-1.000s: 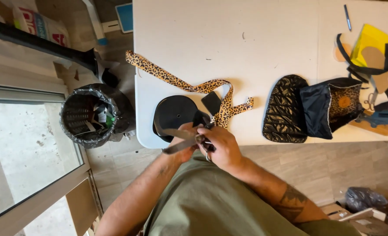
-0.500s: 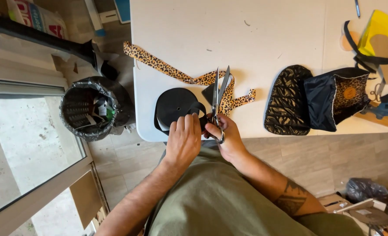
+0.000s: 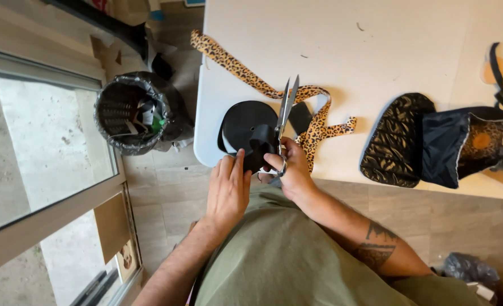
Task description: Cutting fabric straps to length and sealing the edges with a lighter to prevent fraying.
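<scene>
Our right hand (image 3: 292, 170) grasping open scissors (image 3: 286, 111), our left hand (image 3: 228, 190) gripping black webbing (image 3: 261, 146) off the roll (image 3: 243, 123), leopard-print strip (image 3: 313, 122) beside, white table (image 3: 342, 51).

- The right hand (image 3: 292, 170) holds big scissors (image 3: 285, 113) by the handles. The blades point up and are a little apart.
- The left hand (image 3: 227, 190) pinches a loose end of black strap (image 3: 259, 148) just beside the scissors.
- The strap comes off a round black roll (image 3: 244, 122) lying flat at the edge of the white desk (image 3: 376, 51).
- A spotted orange ribbon (image 3: 245, 75) curls across the desk behind the roll.
- A black padded piece (image 3: 396, 141) and a dark bag (image 3: 452, 144) lie to the right.
- A bin (image 3: 129, 113) with a black liner stands on the floor.
</scene>
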